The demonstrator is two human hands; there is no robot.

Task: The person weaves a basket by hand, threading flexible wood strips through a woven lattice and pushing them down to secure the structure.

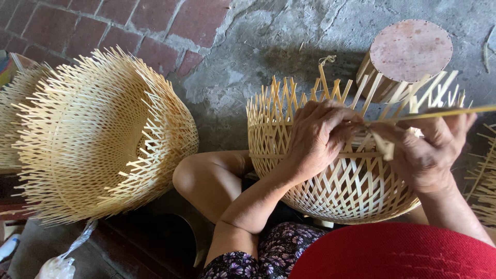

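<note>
Head view showed the left hand (316, 135) and right hand (430, 150) pinching a bamboo strip (444, 112) at the half-woven basket (341, 186), centre-right of frame, mid-weave, apparently needing careful threading between uprights.

We see our left hand (318, 137) curled over the rim of a half-woven, pale bamboo basket (341, 191), its fingertips (351, 124) pinching the upright strips where they meet a long thin bamboo strip (449, 112). Our right hand (426, 150) grips that strip just beside those fingertips, its length running on past the knuckles. Beyond both sets of fingers stands a round wooden stool (408, 51), and well apart from the left fingers lies a stack of unfinished, spiky-edged bamboo baskets (103, 134).
</note>
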